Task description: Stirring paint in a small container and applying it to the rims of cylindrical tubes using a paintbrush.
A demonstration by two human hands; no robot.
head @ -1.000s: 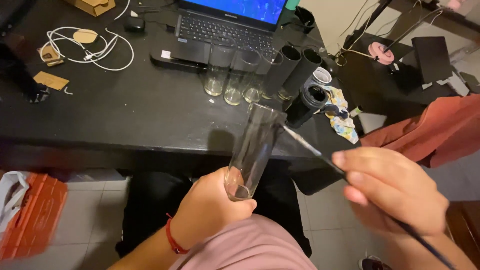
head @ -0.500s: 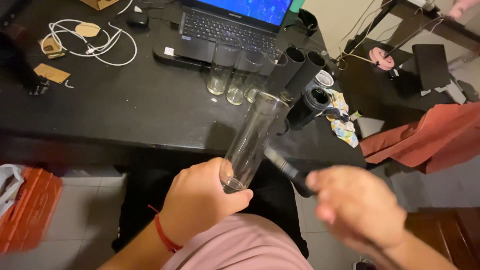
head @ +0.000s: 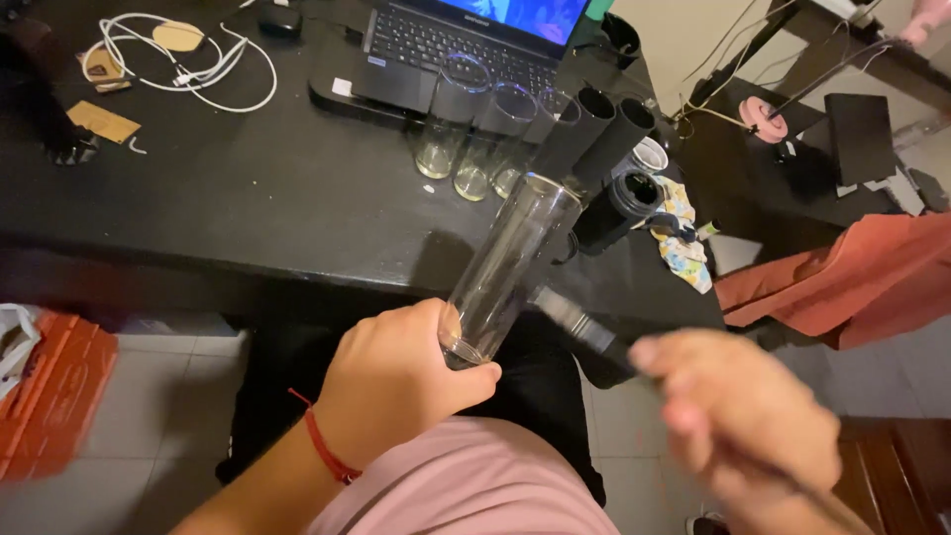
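Left hand (head: 396, 381), red cord at the wrist, is closed around the base of a tall clear glass (head: 510, 267). The glass leans up and away from that hand, mouth toward the table (head: 248, 208), held over the lap just off the table edge.

Beyond the glass mouth: three more clear glasses (head: 485, 134) stand in a row, with black tubes (head: 594, 134) to their right and a laptop (head: 466, 50) behind. White cables (head: 188, 59) lie well off to the far left.

Right hand (head: 743, 426), just right of the left, is motion-blurred; it seems curled around a thin dark-handled brush (head: 584, 332), but the exact grip cannot be told. The brush head sits beside the glass, near its base, outside it, not touching as far as blur allows.

Judgement: the brush is not in the glass, so this glass looks unfinished; whether the three on the table are done cannot be told.
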